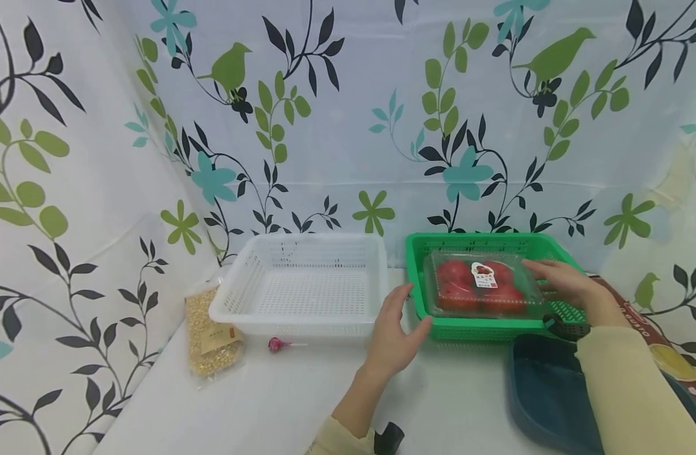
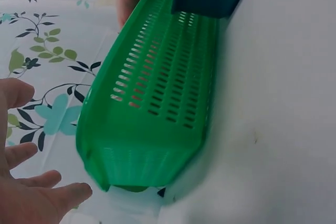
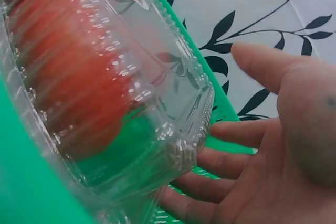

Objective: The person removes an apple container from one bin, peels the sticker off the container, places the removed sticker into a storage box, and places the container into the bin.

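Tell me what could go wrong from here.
With the right fingers at just one end, the clear box of red fruit might tip if lifted now. It could catch the rim of the green basket. The loose lollipop by the white basket could roll if bumped.

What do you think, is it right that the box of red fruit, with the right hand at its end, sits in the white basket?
The colour is wrong: the head view shows the box, with the right hand at its end, sitting in the green basket.
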`<move>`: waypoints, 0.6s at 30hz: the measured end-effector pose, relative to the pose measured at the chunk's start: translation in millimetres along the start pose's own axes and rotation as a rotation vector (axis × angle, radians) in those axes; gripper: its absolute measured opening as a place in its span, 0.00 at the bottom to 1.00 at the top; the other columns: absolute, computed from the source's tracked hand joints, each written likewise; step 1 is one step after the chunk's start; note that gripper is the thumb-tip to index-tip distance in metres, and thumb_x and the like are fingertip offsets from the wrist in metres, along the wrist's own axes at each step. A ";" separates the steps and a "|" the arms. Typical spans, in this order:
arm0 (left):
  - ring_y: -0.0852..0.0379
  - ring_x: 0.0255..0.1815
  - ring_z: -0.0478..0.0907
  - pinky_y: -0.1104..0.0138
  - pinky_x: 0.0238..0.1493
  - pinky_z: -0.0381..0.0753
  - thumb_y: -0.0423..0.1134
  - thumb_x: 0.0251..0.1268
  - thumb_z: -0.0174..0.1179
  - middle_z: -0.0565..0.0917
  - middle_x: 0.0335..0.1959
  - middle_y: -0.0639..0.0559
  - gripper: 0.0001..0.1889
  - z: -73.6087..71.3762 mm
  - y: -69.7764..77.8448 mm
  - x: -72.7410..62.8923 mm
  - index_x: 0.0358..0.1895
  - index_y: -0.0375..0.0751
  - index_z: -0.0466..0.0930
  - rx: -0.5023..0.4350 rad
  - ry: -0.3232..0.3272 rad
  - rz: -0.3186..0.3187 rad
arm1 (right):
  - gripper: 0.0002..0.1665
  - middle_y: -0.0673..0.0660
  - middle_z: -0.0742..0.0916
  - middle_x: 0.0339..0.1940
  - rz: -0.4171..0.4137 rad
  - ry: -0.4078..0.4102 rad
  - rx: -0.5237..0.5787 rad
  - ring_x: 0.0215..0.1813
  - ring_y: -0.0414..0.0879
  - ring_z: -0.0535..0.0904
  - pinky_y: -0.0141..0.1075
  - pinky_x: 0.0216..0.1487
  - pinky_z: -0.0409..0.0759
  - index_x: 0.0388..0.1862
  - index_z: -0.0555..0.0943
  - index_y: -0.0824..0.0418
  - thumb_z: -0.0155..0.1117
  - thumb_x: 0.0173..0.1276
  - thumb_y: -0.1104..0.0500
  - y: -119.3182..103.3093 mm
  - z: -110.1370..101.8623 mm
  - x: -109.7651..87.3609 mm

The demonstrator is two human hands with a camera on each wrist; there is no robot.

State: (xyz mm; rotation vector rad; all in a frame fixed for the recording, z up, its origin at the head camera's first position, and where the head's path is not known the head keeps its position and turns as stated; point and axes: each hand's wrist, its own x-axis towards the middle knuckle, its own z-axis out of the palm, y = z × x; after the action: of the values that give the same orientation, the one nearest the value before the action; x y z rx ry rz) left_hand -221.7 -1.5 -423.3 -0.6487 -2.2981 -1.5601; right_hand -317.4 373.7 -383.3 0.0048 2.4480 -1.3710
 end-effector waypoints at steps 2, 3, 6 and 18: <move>0.49 0.71 0.67 0.51 0.63 0.76 0.45 0.69 0.62 0.68 0.72 0.46 0.32 6.0 -2.2 0.3 0.74 0.39 0.66 -0.014 0.019 -0.026 | 0.55 0.84 0.55 0.73 0.011 0.002 0.035 0.72 0.80 0.54 0.61 0.65 0.72 0.77 0.38 0.80 0.39 0.81 0.34 3.0 -0.6 2.0; 0.48 0.71 0.67 0.50 0.63 0.76 0.46 0.69 0.61 0.68 0.72 0.46 0.32 9.3 -3.7 0.2 0.74 0.39 0.66 -0.017 0.029 -0.044 | 0.55 0.84 0.54 0.73 0.018 0.000 0.051 0.72 0.80 0.54 0.61 0.65 0.71 0.77 0.38 0.80 0.39 0.81 0.35 4.4 -0.8 2.9; 0.44 0.71 0.66 0.48 0.63 0.76 0.47 0.69 0.61 0.67 0.73 0.42 0.32 20.5 -10.7 -0.2 0.73 0.38 0.67 -0.023 0.072 -0.085 | 0.55 0.83 0.52 0.75 0.041 -0.008 0.101 0.73 0.80 0.51 0.63 0.67 0.68 0.77 0.37 0.79 0.39 0.81 0.35 8.1 -0.3 3.9; 0.40 0.64 0.74 0.46 0.58 0.80 0.47 0.71 0.61 0.71 0.70 0.44 0.30 48.0 -27.6 -5.0 0.72 0.42 0.69 -0.270 0.184 -0.186 | 0.56 0.82 0.53 0.75 0.079 -0.066 0.152 0.75 0.78 0.50 0.63 0.69 0.64 0.77 0.41 0.80 0.40 0.80 0.33 22.0 5.4 6.1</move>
State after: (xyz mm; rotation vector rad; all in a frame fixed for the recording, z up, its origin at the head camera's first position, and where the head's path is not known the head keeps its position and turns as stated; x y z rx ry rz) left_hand -230.9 33.4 -465.5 -0.3390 -2.0813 -1.9502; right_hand -318.0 380.0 -405.8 0.0909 2.2601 -1.4948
